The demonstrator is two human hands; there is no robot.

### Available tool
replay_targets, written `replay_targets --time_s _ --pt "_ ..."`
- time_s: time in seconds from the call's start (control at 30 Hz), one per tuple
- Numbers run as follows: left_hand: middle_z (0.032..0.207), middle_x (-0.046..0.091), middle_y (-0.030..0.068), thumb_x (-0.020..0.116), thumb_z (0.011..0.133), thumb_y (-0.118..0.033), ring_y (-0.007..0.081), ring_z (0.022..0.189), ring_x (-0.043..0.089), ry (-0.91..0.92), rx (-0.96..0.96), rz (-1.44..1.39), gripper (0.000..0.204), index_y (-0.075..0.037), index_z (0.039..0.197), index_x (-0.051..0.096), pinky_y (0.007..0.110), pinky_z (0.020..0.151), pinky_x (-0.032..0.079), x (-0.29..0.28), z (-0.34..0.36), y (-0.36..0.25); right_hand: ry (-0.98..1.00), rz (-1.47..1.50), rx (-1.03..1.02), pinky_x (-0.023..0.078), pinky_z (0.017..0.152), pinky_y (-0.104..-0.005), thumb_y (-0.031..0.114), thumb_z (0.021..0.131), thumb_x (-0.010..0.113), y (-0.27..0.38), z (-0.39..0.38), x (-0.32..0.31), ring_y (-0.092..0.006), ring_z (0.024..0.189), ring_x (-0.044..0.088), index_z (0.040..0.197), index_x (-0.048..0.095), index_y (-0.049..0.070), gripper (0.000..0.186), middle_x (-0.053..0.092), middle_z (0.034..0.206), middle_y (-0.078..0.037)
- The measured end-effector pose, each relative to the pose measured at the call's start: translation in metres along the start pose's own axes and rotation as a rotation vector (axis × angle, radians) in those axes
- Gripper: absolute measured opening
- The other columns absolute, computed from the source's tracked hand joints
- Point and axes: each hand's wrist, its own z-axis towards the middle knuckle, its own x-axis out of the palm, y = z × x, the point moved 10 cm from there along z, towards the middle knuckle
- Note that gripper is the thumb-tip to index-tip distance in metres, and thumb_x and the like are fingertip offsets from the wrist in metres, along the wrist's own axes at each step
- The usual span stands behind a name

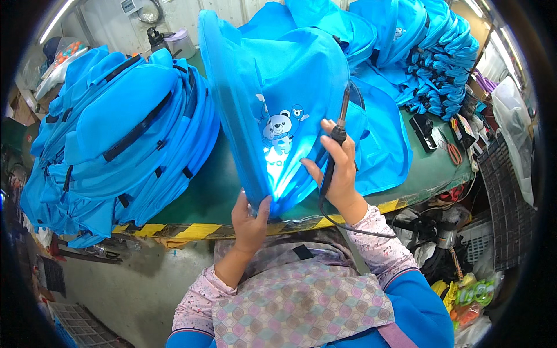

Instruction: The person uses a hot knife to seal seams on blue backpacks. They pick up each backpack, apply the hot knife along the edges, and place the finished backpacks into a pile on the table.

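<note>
1. The green table (432, 165) is the largest thing here; a yellow-and-black strip (197, 231) marks its near edge.
2. On its left side stands a tall pile of blue fabric pieces (87, 139). Its front folds hang past the table edge, so in my judgement its own weight could make it slide down.
3. The blue hood piece (290, 84), with the bear print, stands raised in front of the person, above the near-middle part of the table, between this pile and the ruffled blue stack (444, 75) at the far right.
4. The right hand (342, 165) holds a pen-shaped tool; its thumb and forefinger are spread rather wide, with the handle lying between the fingers. Such a loose hold could let the tool turn.
5. The left hand (249, 223) has thumb and fingers close together on the lower end of the hood piece. If this pinch slips, the piece could lean over to one side.
6. The pen-shaped tool (337, 134) points its metal tip upward at the right rim of the piece; whether they touch, I cannot tell. If the tip is hot, it could mark the cloth.
7. The thin cord (371, 235) crosses the right sleeve and could pull the tool aside.
</note>
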Motion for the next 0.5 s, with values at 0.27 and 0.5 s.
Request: replay_targets --time_s 0.27,0.5 --pt "0.108 0.068 0.0032 0.067 0.098 -0.014 0.0112 0.094 0.061 0.086 -0.516 -0.583 0.019 -0.003 0.113 0.064 0.029 0.084 0.051 0.035 -0.007 0.057 -0.119 0.213 0.176 0.044 0.084 -0.0441 -0.006 0.077 0.075 0.029 -0.007 -0.045 -0.0301 0.085 0.058 0.119 0.061 0.004 0.046 0.07 0.089 -0.008" --pt "0.102 0.068 0.0021 0.075 0.09 -0.006 0.0092 0.092 0.062 -0.058 -0.397 -0.583 0.021 -0.01 0.101 0.057 0.026 0.084 0.049 0.037 0.004 0.053 0.071 0.169 -0.1 0.035 0.066 -0.0354 0.008 0.072 0.073 0.077 -0.01 -0.037 -0.0174 0.06 0.046 0.104 0.069 0.007 0.033 0.05 0.065 0.004"
